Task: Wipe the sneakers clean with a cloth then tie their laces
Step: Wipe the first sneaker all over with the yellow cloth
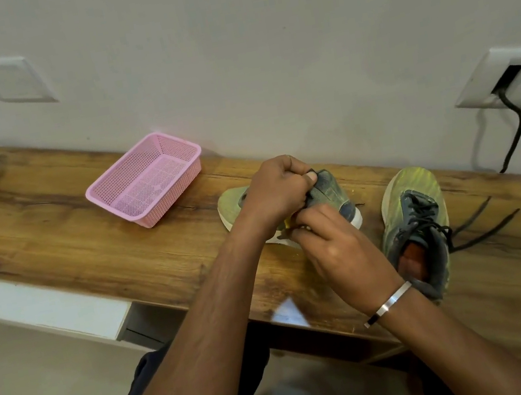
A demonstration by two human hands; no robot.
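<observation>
Gripping the left sneaker (pixel 331 193) on the wooden shelf (pixel 84 235), my left hand (pixel 277 191) has its fingers curled tight at the shoe's tongue. My right hand (pixel 338 253) pinches something at its side; I cannot tell what. The second sneaker (pixel 416 222) lies just beside, laces loose.

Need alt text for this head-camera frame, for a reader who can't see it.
Both hands work on a grey and yellow-green sneaker on a wooden counter: the left hand grips its upper while the right hand pinches at its side. A second matching sneaker sits to the right, black laces untied and trailing, with an empty pink plastic basket to the left.
</observation>
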